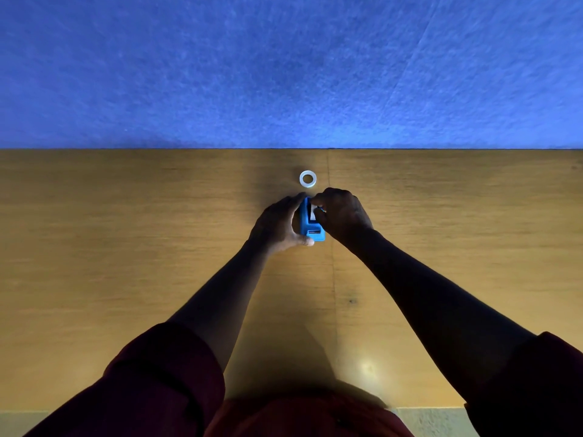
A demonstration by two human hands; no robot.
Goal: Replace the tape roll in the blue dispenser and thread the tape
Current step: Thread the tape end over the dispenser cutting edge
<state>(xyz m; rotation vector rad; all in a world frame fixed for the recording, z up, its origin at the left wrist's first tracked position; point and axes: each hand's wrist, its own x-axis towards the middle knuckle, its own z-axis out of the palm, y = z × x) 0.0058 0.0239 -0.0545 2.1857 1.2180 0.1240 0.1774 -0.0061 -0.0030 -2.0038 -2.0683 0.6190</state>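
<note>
Facing blue felt-like wall (284,64) behind yellow-brown wooden surface (126,247), seam running down its middle. Your blue dispenser (310,230) stands on surface between both hands. Left hand (279,227) cups its left side, thumb at near end, fingers curled round far end. Right hand (342,216) pinches at dispenser's top, fingers bent. Tape roll (308,179) lies flat just beyond hands, touching nothing.

Both forearms reach forward and come close together. The left hand (279,223) is curved, with its thumb at the near side. The right hand (342,212) is beside it, fingers curled inward toward the left hand.
</note>
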